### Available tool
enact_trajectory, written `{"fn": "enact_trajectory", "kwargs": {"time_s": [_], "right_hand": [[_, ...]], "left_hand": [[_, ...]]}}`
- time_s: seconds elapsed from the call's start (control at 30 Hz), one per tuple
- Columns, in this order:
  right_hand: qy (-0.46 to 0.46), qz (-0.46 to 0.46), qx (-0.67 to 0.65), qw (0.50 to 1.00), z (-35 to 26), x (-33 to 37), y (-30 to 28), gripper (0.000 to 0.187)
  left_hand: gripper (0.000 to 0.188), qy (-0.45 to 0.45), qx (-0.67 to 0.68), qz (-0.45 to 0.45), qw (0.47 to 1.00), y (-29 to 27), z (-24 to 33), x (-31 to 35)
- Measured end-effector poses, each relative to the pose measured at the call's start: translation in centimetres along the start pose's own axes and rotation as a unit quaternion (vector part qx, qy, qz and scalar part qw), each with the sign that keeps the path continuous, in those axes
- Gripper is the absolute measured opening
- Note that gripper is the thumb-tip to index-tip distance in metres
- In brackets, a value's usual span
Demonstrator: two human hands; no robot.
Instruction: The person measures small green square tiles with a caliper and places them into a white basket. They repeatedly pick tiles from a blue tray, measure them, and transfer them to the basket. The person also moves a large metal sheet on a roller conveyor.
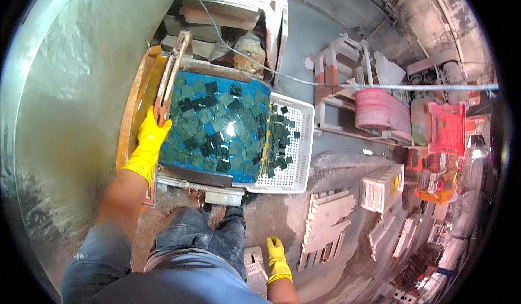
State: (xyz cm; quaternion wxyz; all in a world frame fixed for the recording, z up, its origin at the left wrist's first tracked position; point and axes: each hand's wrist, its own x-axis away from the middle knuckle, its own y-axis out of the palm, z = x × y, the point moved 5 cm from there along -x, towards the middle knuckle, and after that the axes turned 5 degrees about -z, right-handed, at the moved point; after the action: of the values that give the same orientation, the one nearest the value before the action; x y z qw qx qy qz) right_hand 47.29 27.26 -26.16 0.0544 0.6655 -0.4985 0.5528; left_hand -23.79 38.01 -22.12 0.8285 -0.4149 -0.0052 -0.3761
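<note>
My left hand, in a yellow rubber glove, is closed around a reddish, worn bar along the left end of a blue bed. Many small dark green square tiles lie scattered over this wet, shiny bed. At its right end a white perforated plastic crate holds more of the tiles, mostly along the side against the bed. My right hand, also yellow-gloved, hangs low beside my body with its fingers loosely apart and nothing visible in it. It is nearest a pale crate.
A grey cable crosses above the bed. Stone slabs are stacked behind it. To the right stand a slatted pallet, a white crate, a pink tub and a red crate. The floor looks wet.
</note>
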Motion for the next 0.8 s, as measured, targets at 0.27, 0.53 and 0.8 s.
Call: {"fn": "enact_trajectory", "kwargs": {"time_s": [0.27, 0.53, 0.8], "right_hand": [[-0.199, -0.087, -0.073, 0.973, -30.1, -7.3, 3.7, 0.043], [-0.382, -0.183, -0.064, 0.904, -52.2, -7.9, 9.5, 0.037], [-0.670, -0.232, 0.071, 0.702, -76.1, 11.8, 11.1, 0.039]], "left_hand": [[0.078, -0.004, -0.019, 0.109, 0.994, 0.3, -2.8, 0.2], [0.048, -0.057, -0.100, 0.094, 0.989, -2.9, 2.0, 2.0], [0.064, -0.043, -0.018, 0.077, 0.996, 0.0, -0.1, 0.6]]}}
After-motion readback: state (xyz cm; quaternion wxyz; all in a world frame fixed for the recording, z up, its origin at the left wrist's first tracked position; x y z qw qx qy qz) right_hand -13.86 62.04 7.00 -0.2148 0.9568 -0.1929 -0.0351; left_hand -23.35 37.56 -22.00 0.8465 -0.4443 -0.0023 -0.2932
